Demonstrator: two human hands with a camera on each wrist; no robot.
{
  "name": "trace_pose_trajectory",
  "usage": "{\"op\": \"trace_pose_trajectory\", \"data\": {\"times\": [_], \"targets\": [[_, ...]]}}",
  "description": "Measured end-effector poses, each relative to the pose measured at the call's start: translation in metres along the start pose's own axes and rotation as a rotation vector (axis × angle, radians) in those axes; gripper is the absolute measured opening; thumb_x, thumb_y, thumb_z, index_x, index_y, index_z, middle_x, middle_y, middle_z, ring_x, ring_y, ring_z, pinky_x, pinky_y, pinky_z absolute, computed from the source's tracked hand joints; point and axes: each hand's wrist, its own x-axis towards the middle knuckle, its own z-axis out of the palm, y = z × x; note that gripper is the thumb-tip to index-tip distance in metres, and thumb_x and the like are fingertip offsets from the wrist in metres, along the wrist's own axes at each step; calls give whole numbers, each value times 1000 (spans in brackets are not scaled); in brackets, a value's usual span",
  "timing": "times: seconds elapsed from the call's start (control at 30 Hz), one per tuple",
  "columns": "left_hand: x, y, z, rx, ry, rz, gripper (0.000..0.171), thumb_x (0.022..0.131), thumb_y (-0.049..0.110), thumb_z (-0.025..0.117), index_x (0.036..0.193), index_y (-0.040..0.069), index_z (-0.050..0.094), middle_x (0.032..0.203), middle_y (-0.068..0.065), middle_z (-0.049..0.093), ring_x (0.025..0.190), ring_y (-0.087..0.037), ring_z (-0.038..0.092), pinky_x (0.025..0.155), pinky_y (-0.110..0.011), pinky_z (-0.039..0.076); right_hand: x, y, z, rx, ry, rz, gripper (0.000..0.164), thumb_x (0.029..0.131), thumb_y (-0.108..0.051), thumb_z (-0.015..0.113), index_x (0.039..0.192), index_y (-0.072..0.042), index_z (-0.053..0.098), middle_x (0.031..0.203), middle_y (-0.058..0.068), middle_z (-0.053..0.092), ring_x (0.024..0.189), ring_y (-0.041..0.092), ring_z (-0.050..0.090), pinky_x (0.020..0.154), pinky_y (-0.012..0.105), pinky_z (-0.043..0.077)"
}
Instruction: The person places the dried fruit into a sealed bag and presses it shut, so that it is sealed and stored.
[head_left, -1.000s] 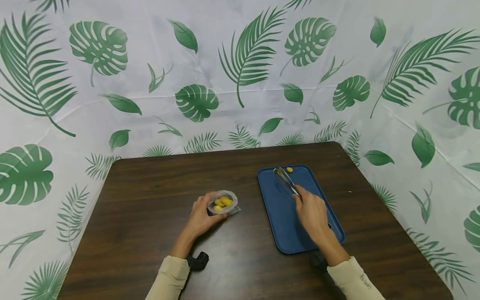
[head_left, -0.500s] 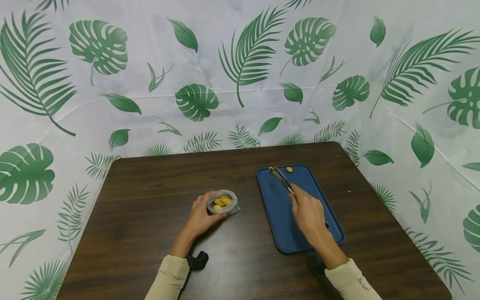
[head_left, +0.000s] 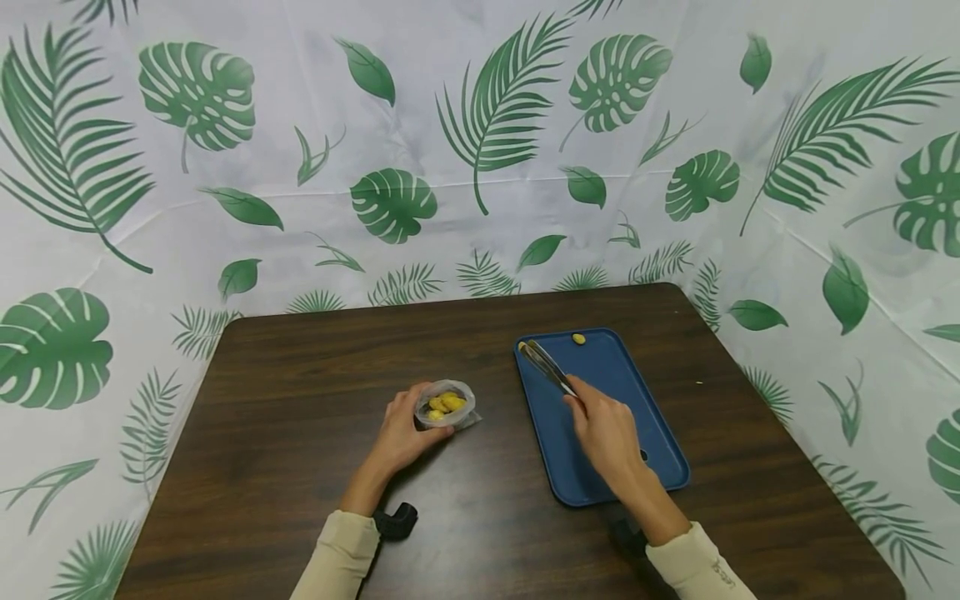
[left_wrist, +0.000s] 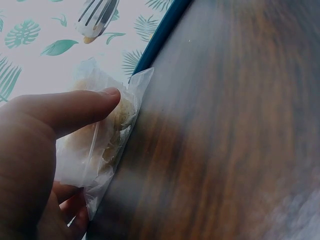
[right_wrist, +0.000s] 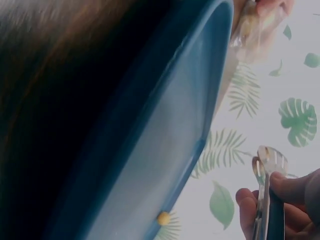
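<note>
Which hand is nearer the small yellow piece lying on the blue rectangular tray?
Right hand: above the tray, short of the yellow piece. Left hand: farther, left of the tray, gripping a translucent plastic bag.

1. my left hand (left_wrist: 30,145) grips a clear plastic bag (left_wrist: 82,160), thumb across its side.
2. past it, tongs (left_wrist: 97,17) show a yellow piece (left_wrist: 89,39) at their tip.
3. a blue tray (left_wrist: 162,37) shows along the brown table (left_wrist: 220,125).

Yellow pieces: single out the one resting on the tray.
The lone yellow piece near the far edge of the blue tray; the others are in the plastic bag or the metal tongs.
</note>
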Motion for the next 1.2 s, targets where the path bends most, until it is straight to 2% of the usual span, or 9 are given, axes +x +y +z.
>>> {"op": "trace_pose_trajectory", "data": {"times": [0.3,0.57,0.63,0.97,1.2], "targets": [[1,0,0,-19,5,16,80,80,38,88,149,26,49,144,-15,54,133,-40,45,106,-63,38,-3,-7,4,26,-11,-9,33,94,-12,75,126,-4,72,110,17,78,87,33,77,71,51,60],[-1,1,-2,-27,-4,13,79,79,40,88,147,31,50,141,-12,55,131,-38,46,104,-63,39,1,-13,1,58,6,-28,35,94,-11,75,128,-4,72,109,17,78,76,26,75,66,47,59],[-1,0,-1,-25,-5,13,79,79,41,88,147,32,50,140,-12,56,130,-37,46,104,-62,40,3,-15,0,60,9,-33,36,94,-11,75,128,-3,71,112,17,78,78,27,76,67,47,60],[0,1,0,-21,8,-13,85,77,40,90,149,26,47,146,-13,55,134,-40,45,108,-61,38,9,-24,1,60,-16,-40,34,95,-11,73,128,-4,72,111,15,79,69,19,71,61,37,55],[0,2,0,-25,0,-21,85,77,42,89,150,25,48,146,-12,55,135,-39,44,108,-62,38,7,-23,3,40,-18,-38,33,94,-10,75,126,-4,73,107,16,79,71,23,74,60,40,57]]}}
